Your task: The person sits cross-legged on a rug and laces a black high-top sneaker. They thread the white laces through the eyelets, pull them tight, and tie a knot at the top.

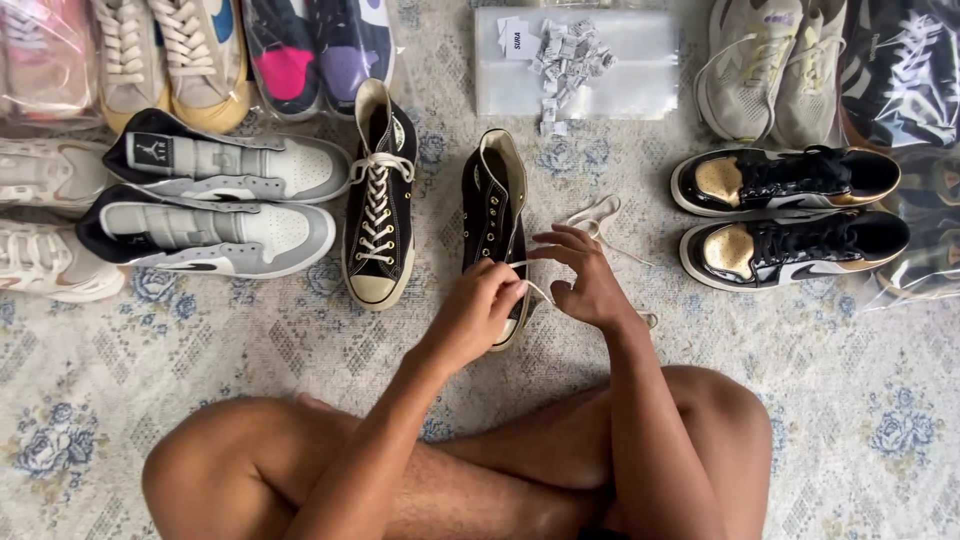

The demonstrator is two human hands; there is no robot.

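Observation:
A black high-top canvas sneaker [492, 210] lies on the rug in front of me, toe towards me, without lacing in its upper eyelets. My left hand [478, 310] pinches a white shoelace [597, 215] at the sneaker's toe end. My right hand [583, 280] sits just right of the shoe, fingers curled around the same lace, whose loose end trails off to the right. Its mate, a laced black high-top [380, 200], lies just to the left.
A grey and white high-top pair [215, 195] lies at the left, a black and gold pair [790, 215] at the right. More shoes, some in clear bags, line the far edge. A clear bag [640, 70] with small paper tags sits beyond. My crossed legs [480, 460] fill the foreground.

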